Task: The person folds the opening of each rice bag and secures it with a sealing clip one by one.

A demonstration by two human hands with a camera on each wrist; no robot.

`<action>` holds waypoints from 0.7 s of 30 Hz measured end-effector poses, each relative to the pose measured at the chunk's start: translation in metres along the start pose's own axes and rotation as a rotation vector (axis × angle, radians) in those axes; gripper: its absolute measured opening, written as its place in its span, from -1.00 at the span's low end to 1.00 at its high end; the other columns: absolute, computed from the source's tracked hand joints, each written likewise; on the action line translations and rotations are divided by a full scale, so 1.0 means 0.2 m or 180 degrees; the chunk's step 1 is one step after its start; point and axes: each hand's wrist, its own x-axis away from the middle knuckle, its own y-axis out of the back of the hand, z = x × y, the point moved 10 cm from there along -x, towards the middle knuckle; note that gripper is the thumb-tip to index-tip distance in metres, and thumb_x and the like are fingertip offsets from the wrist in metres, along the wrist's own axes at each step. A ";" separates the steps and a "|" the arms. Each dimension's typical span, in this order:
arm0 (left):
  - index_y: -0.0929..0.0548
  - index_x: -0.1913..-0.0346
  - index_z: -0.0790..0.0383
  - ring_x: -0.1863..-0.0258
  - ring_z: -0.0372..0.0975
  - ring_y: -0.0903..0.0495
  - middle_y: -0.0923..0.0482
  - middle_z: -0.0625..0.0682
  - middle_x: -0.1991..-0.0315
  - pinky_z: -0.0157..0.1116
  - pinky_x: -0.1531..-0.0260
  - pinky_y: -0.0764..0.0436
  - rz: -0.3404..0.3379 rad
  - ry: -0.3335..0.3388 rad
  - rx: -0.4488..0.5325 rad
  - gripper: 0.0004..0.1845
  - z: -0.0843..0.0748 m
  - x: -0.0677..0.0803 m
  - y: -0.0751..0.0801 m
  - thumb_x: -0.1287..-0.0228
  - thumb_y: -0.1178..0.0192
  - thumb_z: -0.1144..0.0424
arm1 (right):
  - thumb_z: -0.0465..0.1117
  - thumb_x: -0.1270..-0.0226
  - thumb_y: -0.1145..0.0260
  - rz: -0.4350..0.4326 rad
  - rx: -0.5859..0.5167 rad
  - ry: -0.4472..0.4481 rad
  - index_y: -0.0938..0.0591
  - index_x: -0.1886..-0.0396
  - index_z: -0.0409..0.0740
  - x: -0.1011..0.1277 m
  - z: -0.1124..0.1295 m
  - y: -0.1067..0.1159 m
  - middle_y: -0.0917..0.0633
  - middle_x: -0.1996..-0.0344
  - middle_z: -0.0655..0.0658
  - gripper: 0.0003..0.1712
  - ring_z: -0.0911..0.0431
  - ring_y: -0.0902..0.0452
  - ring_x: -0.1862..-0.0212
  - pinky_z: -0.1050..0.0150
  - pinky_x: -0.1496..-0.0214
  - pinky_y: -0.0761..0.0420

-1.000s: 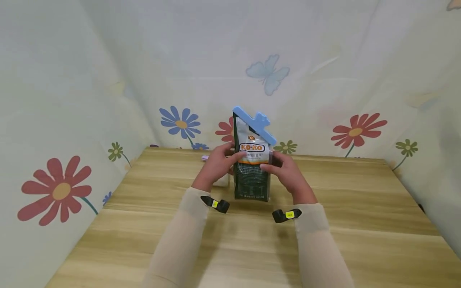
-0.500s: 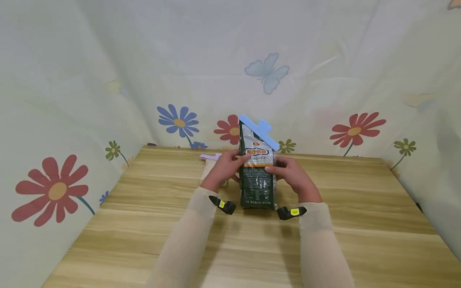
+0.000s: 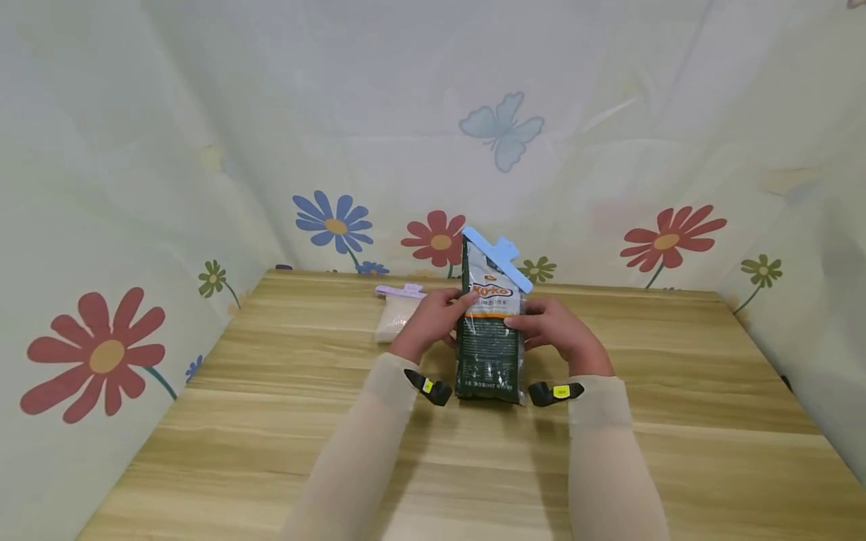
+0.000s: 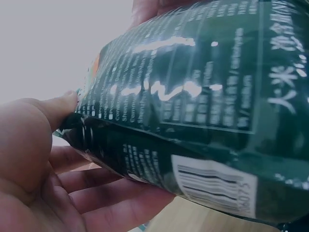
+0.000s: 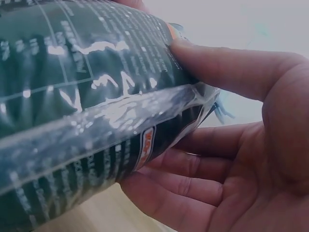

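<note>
A dark green food pouch stands upright near the middle of the wooden table, its top sealed by a slanted light blue clip. My left hand grips its left side, thumb on the front and fingers behind, as the left wrist view shows on the pouch. My right hand grips the right side the same way around the pouch. The pouch's bottom is at the tabletop; I cannot tell whether it touches.
A small clear bag of white grains with a pale purple clip lies on the table behind my left hand. Flower-print cloth walls close in the table on the left, back and right.
Both hands have brought the pouch down and slightly right toward the table. The small bag behind my left hand has come into view.
</note>
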 end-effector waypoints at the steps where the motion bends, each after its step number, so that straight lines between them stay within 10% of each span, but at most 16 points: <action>1: -0.51 -0.21 0.16 0.26 -0.09 -0.63 -0.63 0.12 0.09 -0.15 0.56 -0.68 -0.0013 0.0011 -0.0020 -0.29 0.00 0.00 0.00 -0.25 -0.07 -0.34 | -0.06 -0.31 -0.31 -0.0002 0.0006 -0.0025 -0.49 -0.17 -0.38 0.00 -0.01 0.00 -0.71 0.18 -0.21 -0.41 0.07 -0.69 0.28 0.08 0.14 -0.69; 14: -0.44 -0.31 0.24 0.11 -0.10 -0.61 -0.57 0.16 -0.10 -0.22 0.33 -0.67 -0.0072 0.0148 -0.0287 -0.25 0.13 0.00 -0.05 -0.32 -0.04 -0.30 | -0.02 -0.36 -0.25 -0.0004 0.0027 -0.0368 -0.48 -0.13 -0.46 -0.04 -0.13 -0.02 -0.68 0.31 -0.11 -0.40 0.10 -0.64 0.37 0.14 0.17 -0.67; 21: -0.44 -0.32 0.25 -0.15 -0.05 -0.52 -0.53 0.17 -0.18 -0.08 -0.16 -0.51 -0.0130 0.0062 -0.0698 -0.24 0.11 0.01 -0.06 -0.35 0.03 -0.31 | 0.03 -0.40 -0.20 -0.0005 0.0117 -0.0434 -0.47 -0.17 -0.47 -0.06 -0.17 -0.01 -0.68 0.22 -0.18 -0.36 0.09 -0.65 0.33 0.12 0.14 -0.67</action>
